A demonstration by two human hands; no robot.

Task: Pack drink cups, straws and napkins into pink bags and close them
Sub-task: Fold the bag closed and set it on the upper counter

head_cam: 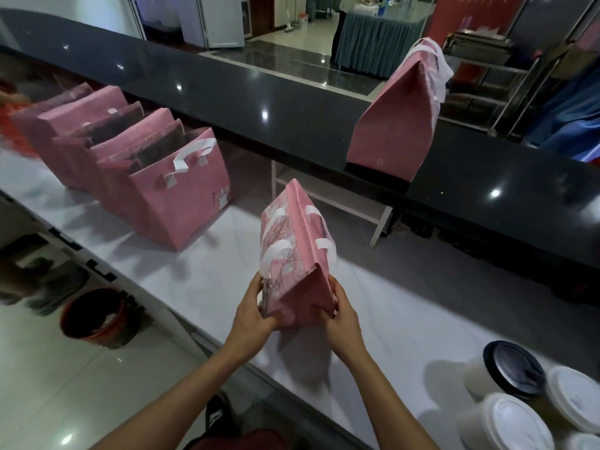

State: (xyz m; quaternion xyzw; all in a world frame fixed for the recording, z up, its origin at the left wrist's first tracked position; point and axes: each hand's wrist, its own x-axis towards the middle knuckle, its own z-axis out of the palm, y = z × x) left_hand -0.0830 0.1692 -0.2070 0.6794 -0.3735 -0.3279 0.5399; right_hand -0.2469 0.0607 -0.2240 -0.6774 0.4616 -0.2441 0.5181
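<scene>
Both hands, left hand (251, 308) and right hand (341, 315), are clasped around the closed pink bag (297, 254) at frame centre, presumably for carrying

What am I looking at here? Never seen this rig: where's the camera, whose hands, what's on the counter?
No robot: a person wears a wide-angle camera on the head, looking down at their own hands. The left hand and right hand grip a closed pink bag by its near end, over the white counter. A row of open pink bags stands at left; lidded cups sit at lower right. Another closed bag stands on the dark ledge beyond.
</scene>
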